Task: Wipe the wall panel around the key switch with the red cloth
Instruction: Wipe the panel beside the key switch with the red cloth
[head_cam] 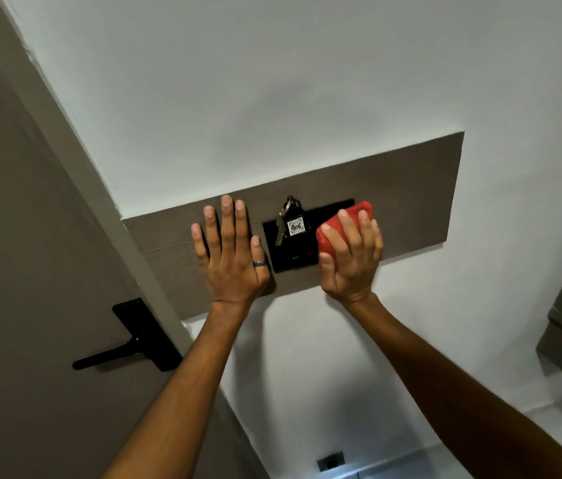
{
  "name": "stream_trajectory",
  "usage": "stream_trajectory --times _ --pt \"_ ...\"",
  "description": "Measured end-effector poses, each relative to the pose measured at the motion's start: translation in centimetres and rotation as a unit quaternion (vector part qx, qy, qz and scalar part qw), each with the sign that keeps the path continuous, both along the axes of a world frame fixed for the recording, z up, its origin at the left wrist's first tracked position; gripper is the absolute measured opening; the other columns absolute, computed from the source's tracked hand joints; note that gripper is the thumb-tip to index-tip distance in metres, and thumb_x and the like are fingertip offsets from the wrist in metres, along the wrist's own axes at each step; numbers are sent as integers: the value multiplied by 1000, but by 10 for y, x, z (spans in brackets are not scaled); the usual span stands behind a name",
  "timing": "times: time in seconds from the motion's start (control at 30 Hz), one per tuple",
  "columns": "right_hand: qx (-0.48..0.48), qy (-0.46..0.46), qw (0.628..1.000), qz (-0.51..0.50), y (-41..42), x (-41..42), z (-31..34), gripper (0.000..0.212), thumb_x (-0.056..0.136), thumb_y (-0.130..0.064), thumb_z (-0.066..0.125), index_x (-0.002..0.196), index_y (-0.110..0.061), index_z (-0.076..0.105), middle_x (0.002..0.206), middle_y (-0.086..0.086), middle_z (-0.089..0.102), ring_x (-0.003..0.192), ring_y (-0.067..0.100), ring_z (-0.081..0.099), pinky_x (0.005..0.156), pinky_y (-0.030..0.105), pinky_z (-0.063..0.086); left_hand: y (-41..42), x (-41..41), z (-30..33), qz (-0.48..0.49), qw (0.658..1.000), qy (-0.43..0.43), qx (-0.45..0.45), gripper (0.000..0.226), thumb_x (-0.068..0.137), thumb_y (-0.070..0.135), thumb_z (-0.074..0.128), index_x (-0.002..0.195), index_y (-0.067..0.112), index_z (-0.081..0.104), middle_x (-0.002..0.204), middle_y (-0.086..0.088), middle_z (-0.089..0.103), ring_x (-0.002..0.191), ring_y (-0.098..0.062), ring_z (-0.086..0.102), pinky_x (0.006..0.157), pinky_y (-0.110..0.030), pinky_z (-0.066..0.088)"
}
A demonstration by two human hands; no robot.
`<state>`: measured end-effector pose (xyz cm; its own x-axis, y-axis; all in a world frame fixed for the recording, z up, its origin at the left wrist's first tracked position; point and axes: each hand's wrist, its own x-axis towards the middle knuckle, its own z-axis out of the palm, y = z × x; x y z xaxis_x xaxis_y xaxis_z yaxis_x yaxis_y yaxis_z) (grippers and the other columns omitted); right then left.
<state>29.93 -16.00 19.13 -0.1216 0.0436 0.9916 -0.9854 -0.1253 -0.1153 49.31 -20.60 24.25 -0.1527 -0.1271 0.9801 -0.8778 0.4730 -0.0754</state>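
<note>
Bunching the red cloth (343, 223) against the wall panel (393, 188) beside the black key switch (298, 252), the right hand (350, 257) is best swept clear of the hanging keys (289, 221), while the left hand (229, 254) lies flat, fingers spread, near the panel's left edge.

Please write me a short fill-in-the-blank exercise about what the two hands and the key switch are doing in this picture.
1. The right hand presses a bunched ____ cloth against the wall panel.
2. The left hand lies flat on the panel with its fingers ____.
3. The tag hanging at the black key switch reads ____.
4. The left hand wears a ____ on one finger.

Missing words: red; spread; 406; ring
</note>
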Motion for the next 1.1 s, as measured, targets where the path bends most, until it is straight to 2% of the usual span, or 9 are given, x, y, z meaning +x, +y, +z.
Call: stream_trajectory --times 0.13,0.27,0.4,0.53,0.63,0.7,0.87,1.0,1.1 --pt "-11 -110 994 19 -7 30 27 43 107 -42 35 138 -30 64 154 2 57 154 30 40 128 50 27 -1 1 1 13 1000 -5 -2 60 104 30 34 160 11 25 166 -5 21 158 -25 6 130 -46 5" --pt "-5 70 998 -1 -6 -9 31 45 106 -41 37 139 -28 65 150 6 62 149 36 46 126 53 32 -3 0 -2 9 1000 -6 -5 60 104 29 34 160 11 24 166 -5 21 158 -25 7 130 -47 5" --pt "-1 -57 998 -3 -7 10 27 41 107 -40 40 135 -30 67 151 4 60 153 32 42 127 52 29 -4 -1 -1 13 1000 1 -3 61 104 29 34 160 11 23 165 -7 24 155 -33 20 130 -47 5" --pt "5 69 998 10 -3 -10 30 40 106 -40 41 133 -29 68 148 5 64 147 35 48 126 51 31 0 -2 0 8 1000 -2 -6 60 104 29 34 160 10 23 164 -9 26 151 -37 26 130 -47 5" --pt "7 -57 998 1 -4 7 36 39 106 -40 41 132 -31 70 149 4 62 150 33 45 126 51 31 -1 -2 0 12 1000 -3 -4 60 103 28 35 160 10 24 163 -11 30 151 -37 26 130 -46 4" --pt "5 -87 996 -13 -7 22 31 40 108 -41 41 135 -30 69 150 4 62 150 32 45 125 53 33 -2 -2 -1 14 1000 -7 -1 60 104 29 35 160 10 24 163 -13 33 152 -37 23 130 -46 4" --pt "34 3 999 -21 1 -1 33 45 109 -43 38 137 -25 68 146 6 65 144 33 48 118 56 39 2 -3 1 22 1000 -12 16 59 104 29 34 158 7 27 160 -18 37 151 -38 24 129 -47 3" --pt "60 38 996 -60 1 -5 25 42 108 -42 44 144 -27 61 149 2 63 144 29 49 111 49 42 6 -4 7 20 998 -10 50 59 105 28 34 159 6 26 161 -19 35 154 -26 11 129 -45 0" --pt "96 85 990 -66 27 -27 -2 39 106 -37 57 143 -26 63 150 1 62 139 26 57 97 43 46 25 -7 -3 -10 994 5 106 57 108 28 35 160 8 24 165 -19 26 157 -33 10 129 -48 5"
